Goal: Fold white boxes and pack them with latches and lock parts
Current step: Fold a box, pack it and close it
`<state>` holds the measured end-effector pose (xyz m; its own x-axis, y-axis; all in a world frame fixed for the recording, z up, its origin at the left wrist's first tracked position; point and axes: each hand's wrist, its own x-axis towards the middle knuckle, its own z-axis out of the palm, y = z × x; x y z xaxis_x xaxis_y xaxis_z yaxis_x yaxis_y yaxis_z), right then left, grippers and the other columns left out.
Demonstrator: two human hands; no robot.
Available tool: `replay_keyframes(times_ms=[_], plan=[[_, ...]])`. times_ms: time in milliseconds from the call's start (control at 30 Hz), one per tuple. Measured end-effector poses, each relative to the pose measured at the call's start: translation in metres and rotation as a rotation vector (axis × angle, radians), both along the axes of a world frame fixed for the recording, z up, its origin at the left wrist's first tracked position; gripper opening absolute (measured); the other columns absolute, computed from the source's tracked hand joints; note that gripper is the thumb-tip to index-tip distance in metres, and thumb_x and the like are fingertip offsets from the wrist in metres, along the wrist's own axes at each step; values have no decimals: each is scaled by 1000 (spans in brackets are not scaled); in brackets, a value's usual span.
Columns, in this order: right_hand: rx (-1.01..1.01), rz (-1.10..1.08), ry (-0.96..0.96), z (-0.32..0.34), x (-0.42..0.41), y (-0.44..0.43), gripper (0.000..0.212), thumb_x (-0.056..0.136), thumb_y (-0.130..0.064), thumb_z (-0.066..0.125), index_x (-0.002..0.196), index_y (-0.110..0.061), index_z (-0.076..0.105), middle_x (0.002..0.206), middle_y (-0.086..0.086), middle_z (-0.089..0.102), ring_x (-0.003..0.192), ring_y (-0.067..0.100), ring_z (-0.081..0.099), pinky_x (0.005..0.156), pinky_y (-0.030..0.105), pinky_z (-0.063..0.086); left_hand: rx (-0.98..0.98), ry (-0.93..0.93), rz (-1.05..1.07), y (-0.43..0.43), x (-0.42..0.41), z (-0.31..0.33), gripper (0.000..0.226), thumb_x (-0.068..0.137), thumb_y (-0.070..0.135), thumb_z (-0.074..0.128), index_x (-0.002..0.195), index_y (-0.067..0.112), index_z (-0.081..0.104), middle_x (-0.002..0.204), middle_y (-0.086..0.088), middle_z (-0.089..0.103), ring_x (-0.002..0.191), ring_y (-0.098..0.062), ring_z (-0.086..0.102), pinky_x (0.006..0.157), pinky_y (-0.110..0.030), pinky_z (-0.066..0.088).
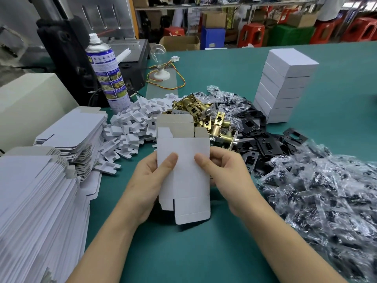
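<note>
Biggest risk, imo: the white box [187,160] is held only by pinches at its side edges, left hand [151,180] & right hand [226,176] both curled round it w/ thumbs pressed on the front. An uneven squeeze could crease a panel off its score line or pop it open skewed (the loose bottom flaps could also snag the table [204,252]). The box looks near-flat, clean white, upright above the green table btw the hands, in front of the brass latches [206,115], top flaps up showing grey inner card, bottom flaps unfolded.
</note>
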<state>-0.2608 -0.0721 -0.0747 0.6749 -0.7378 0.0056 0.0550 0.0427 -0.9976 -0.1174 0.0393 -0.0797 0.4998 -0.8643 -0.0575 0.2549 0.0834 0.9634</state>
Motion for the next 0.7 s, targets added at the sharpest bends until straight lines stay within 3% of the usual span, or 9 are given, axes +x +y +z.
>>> replay_keyframes(times_ms=[167,333,433,567,700], plan=[[81,22,-16,0,-2,-4,13,101,-17,65,108,-18,76,100,2,81,92,18,78,70,26,61,11,-56,27,-3,-3,-5,32,98,36,69,125,18,71,117,-9,79,107,-29,77,83,-36,64],[112,133,-8,-2,-2,-4,18,100,-27,66,116,-22,74,104,0,80,96,17,77,71,27,62,-34,-26,112,-4,-4,-7,32,92,36,65,118,20,73,112,-8,81,100,-27,79,75,-33,64],[74,172,52,-6,0,-1,21,102,-21,64,122,-25,69,103,0,80,97,18,78,80,35,64,-17,-36,184,-5,-2,-9,31,90,42,66,112,24,76,110,-4,81,97,-23,79,74,-32,65],[28,31,21,-8,0,-4,17,101,-15,65,115,-21,72,99,3,81,94,21,78,82,43,64,62,-263,206,-5,3,-11,12,90,49,75,98,40,78,97,7,81,82,-6,73,66,-22,59],[68,-17,-24,-6,-4,-11,16,101,-11,65,112,-18,72,98,6,81,92,24,78,78,40,65,128,-346,82,-6,1,-15,16,88,45,68,98,39,79,87,2,80,67,-9,70,53,-23,53]])
